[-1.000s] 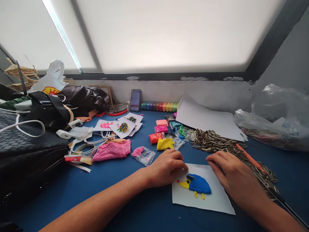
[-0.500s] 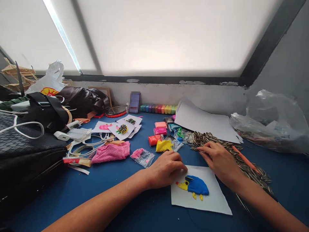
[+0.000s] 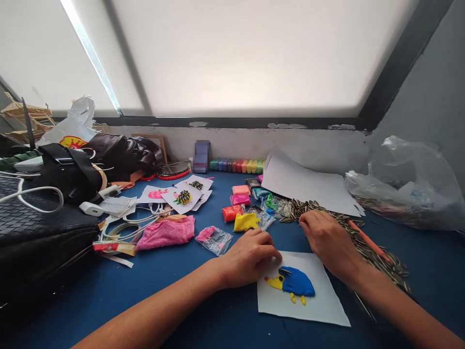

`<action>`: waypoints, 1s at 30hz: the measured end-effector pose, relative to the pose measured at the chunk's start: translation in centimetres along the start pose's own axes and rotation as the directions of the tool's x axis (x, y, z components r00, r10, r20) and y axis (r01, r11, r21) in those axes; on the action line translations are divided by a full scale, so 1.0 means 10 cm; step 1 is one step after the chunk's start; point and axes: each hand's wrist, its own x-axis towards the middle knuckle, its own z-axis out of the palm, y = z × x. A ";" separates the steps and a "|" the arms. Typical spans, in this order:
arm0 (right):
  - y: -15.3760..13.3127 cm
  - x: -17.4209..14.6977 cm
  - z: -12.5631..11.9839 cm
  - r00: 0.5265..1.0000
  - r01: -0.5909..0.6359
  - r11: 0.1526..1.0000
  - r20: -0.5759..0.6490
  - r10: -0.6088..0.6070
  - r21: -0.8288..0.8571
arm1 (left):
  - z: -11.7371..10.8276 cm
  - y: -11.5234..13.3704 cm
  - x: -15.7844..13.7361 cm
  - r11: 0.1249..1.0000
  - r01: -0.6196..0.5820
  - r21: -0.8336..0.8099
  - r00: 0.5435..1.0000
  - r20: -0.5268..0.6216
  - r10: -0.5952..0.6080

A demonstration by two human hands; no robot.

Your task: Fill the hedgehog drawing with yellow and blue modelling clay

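Observation:
A white paper (image 3: 308, 314) lies before me, bearing a hedgehog-like clay figure (image 3: 298, 282) with a blue body, yellow snout and feet, and a red nose. At the figure's upper left, a dark striped seed (image 3: 285, 271) sits in the blue clay. My left hand (image 3: 252, 257) rests with curled fingers on the paper's upper left corner, holding it down. Beside the pile of striped sunflower seeds (image 3: 301, 207), my right hand (image 3: 329, 242) hovers above the paper's upper right, fingers pinched together; whatever they hold is hidden.
Clay packets, among them an opened yellow one (image 3: 246, 222), lie beyond my left hand. An orange stick (image 3: 370, 242) rests on the seeds. White sheets (image 3: 308, 182) and a plastic bag (image 3: 414, 189) stand behind. Leftward are finished cards (image 3: 181, 203), a pink cloth (image 3: 165, 232) and a black bag (image 3: 39, 242).
My right hand has drawn slightly back from the edge of the seed pile, its fingers curling more closely together. My left hand stays on the paper.

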 end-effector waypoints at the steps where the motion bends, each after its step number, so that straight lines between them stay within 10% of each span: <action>1: -0.03 -0.02 -0.05 1.000 -0.014 0.999 -0.012 0.015 0.035 | 0.00 0.00 0.00 1.000 -0.003 -0.003 1.000 -0.001 0.003; 14: -0.46 -0.42 -0.29 0.970 -0.156 0.842 0.241 0.033 0.516 | 0.00 0.00 -0.01 1.000 -0.012 0.002 1.000 -0.015 0.012; 30: -0.48 -0.46 -0.14 0.985 -0.062 0.872 0.168 -0.024 0.485 | 0.02 -0.02 -0.02 1.000 -0.027 -0.001 0.999 -0.035 0.027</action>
